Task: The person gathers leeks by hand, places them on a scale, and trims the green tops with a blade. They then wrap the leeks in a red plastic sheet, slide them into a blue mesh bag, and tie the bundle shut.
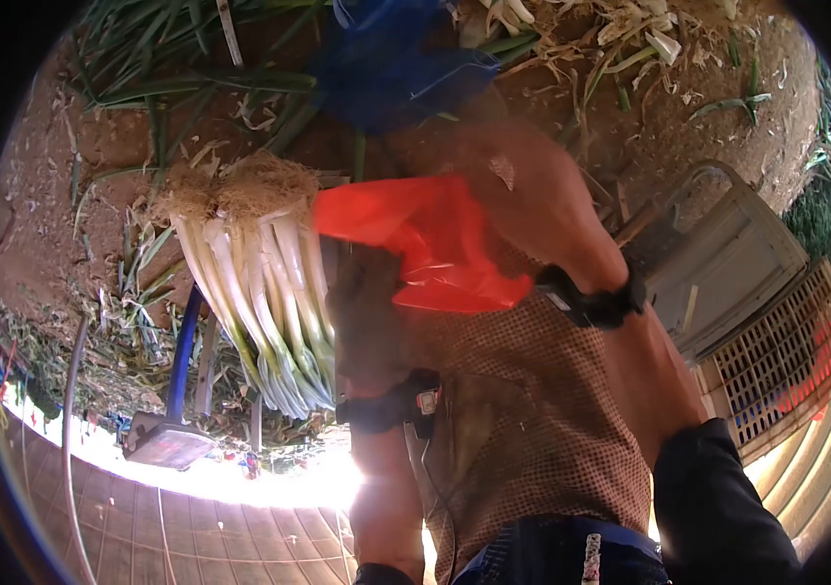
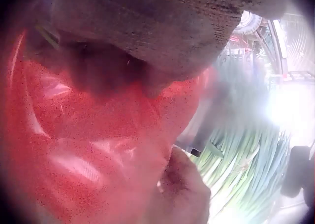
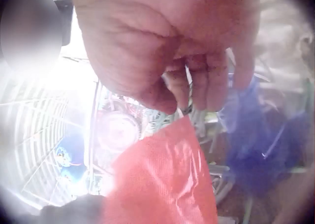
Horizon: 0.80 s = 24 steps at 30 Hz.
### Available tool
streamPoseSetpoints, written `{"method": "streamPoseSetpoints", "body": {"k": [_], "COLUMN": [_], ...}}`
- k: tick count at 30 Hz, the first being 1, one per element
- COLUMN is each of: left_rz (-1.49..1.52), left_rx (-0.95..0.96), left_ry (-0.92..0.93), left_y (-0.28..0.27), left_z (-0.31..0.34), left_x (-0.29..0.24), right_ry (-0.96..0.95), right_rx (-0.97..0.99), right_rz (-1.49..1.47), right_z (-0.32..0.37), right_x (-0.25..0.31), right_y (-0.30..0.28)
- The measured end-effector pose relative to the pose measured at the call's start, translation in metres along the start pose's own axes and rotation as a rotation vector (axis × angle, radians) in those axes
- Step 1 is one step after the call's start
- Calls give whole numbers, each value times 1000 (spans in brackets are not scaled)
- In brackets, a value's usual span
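Observation:
A crumpled red plastic bag (image 1: 425, 244) is stretched out in front of the torso. My bare right hand (image 3: 182, 46) pinches a corner of the bag between thumb and fingertips. My left hand (image 1: 371, 317), in a brown knitted glove, is blurred at the lower side of the bag. In the left wrist view, the glove (image 2: 147, 27) lies right over the red plastic, which hides its fingers; I cannot tell whether they grip it. Next to the left hand stands a bunch of leeks (image 1: 259, 283), roots up and green ends down.
Blue plastic (image 1: 396, 73) lies beyond the right hand. Green leaves (image 1: 162, 58) and dry trimmings (image 1: 610, 49) litter the dirt ground. A beige slatted crate (image 1: 776, 370) stands at right. A blue post with a flat plate (image 1: 172, 444) is at left.

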<state>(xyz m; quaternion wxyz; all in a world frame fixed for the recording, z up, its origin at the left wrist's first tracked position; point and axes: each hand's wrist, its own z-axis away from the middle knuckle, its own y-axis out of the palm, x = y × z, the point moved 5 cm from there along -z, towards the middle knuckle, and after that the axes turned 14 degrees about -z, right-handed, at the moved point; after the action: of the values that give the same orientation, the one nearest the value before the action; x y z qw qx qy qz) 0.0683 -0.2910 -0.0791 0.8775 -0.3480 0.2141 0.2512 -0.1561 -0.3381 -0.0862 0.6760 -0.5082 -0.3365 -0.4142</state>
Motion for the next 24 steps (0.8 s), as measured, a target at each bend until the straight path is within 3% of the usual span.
{"method": "streamPoseSetpoints", "body": {"k": [2,4,7,9,11,15,17,20,24], "left_rz": [-181,-31,675,786,779,634,434,319,-168], "left_rx": [-55,-95,-75,-56,-36,-84,-138,-143,-117], "left_ry": [82,-44,-503,-609,-585,-526,-369,-307,-147], "left_y": [-2,-1,16,15,14,16,19,11,4], "left_z": [-3,-6,-5,-5,-4,0,0,0,3], "left_x": [-11,-11,3,2,4,11,17,8,18], "right_ry": [0,93,205,253,282,228,223,435,258], "right_rx": [38,214,432,491,467,368,351,478,296], "right_rz": [-183,-184,-60,30,94,-78,-102,-94,72], "right_z": [-1,12,23,29,36,35,39,46,37], "right_x": [18,30,43,39,26,25,22,-6,-13], "right_y": [-8,13,28,34,37,39,52,64,52]}}
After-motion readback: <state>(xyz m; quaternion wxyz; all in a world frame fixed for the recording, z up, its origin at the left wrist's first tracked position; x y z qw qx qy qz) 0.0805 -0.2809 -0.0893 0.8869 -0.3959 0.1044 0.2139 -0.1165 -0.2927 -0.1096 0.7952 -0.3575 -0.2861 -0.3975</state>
